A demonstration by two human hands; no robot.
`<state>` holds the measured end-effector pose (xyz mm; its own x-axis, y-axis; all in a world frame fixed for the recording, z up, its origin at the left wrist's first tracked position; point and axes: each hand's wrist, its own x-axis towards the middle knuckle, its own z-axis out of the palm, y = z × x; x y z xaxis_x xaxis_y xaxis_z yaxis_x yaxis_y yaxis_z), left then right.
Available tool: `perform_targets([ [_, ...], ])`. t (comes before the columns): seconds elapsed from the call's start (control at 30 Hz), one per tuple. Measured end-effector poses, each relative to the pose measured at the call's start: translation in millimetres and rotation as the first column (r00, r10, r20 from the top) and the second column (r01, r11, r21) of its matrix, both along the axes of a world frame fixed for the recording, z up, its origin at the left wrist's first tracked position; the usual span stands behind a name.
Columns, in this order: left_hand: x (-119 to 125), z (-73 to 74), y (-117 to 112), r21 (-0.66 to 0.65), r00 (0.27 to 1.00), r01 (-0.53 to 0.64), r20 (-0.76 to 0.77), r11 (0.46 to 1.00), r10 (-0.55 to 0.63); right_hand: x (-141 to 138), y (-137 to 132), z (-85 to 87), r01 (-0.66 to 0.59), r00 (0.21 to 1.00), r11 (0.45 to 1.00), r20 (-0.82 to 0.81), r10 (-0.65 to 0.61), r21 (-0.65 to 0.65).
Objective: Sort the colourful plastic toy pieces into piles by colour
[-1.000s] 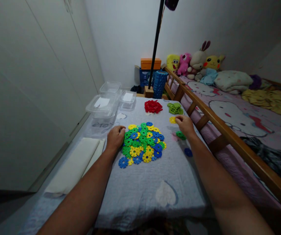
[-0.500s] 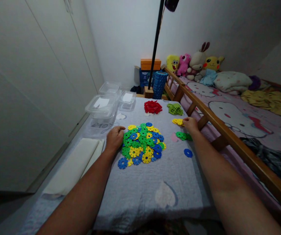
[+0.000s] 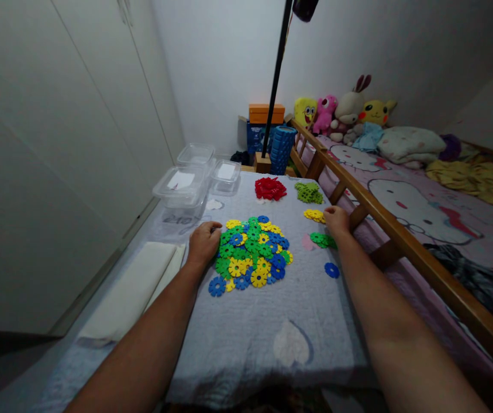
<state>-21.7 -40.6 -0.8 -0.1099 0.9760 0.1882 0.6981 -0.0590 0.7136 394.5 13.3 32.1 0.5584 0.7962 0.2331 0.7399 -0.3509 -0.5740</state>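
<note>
Notched plastic discs [image 3: 253,249], round, flat, blue, green and yellow, heaped on the cloth-covered table [image 3: 238,332], left hand [image 3: 204,242] beside the heap, fingers loosely curled, right hand [image 3: 336,222] at overlapping yellow discs [image 3: 314,216], fingers nearly together, either grip impossible to tell

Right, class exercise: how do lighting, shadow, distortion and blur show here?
Head view: dim light overall, lower-left corner nearly black; head view: soft shadow across the near edge of the tablecloth; head view: apparent wide-angle stretch, forearms looming large; head view: no obvious motion blur on the disc pile.
</note>
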Motion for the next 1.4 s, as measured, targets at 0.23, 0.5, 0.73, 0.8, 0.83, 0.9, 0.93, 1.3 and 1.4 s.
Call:
perform_targets([
  [0.23, 0.2, 0.6, -0.3, 0.006, 1.0, 0.002, 0.007, 1.0, -0.002, -46.9, -30.4, 5.2, -0.332, 0.93, 0.932, -0.114, 0.349, 0.143],
  [0.5, -0.3, 1.4, -0.1, 0.014, 0.999, 0.009, 0.037, 1.0, -0.009, -122.4, -67.1, -2.6, -0.707, 0.706, 0.707, 0.046, 0.706, 0.009],
  [0.73, 0.4, 3.2, -1.1, 0.015, 0.999, 0.001, 0.044, 1.0, -0.002, -142.0, -66.2, -28.1, -0.683, 0.709, 0.727, 0.174, 0.684, -0.075],
  [0.8, 0.4, 3.5, -1.4, 0.017, 0.999, -0.003, 0.042, 1.0, 0.002, -143.8, -64.8, -32.4, -0.692, 0.693, 0.716, 0.188, 0.695, -0.093],
  [0.83, 0.4, 3.3, -1.4, 0.019, 0.999, -0.004, 0.039, 1.0, 0.003, -144.6, -64.3, -33.5, -0.697, 0.686, 0.709, 0.192, 0.702, -0.102],
  [0.9, 0.4, 2.6, -1.1, 0.021, 1.0, -0.004, 0.03, 1.0, 0.004, -146.0, -64.3, -33.5, -0.708, 0.67, 0.695, 0.192, 0.717, -0.124],
  [0.93, 0.4, 2.1, -0.8, 0.02, 1.0, -0.004, 0.028, 1.0, 0.003, -146.7, -64.7, -32.5, -0.712, 0.665, 0.69, 0.189, 0.723, -0.13],
  [1.3, 0.5, 3.9, -1.8, 0.007, 1.0, -0.003, 0.009, 1.0, 0.003, -149.0, -73.7, -23.8, -0.721, 0.68, 0.692, 0.159, 0.716, -0.032],
  [1.4, 0.6, 3.9, -2.2, 0.003, 1.0, -0.005, 0.013, 1.0, 0.005, -149.8, -73.3, -26.1, -0.709, 0.691, 0.704, 0.157, 0.706, -0.047],
])
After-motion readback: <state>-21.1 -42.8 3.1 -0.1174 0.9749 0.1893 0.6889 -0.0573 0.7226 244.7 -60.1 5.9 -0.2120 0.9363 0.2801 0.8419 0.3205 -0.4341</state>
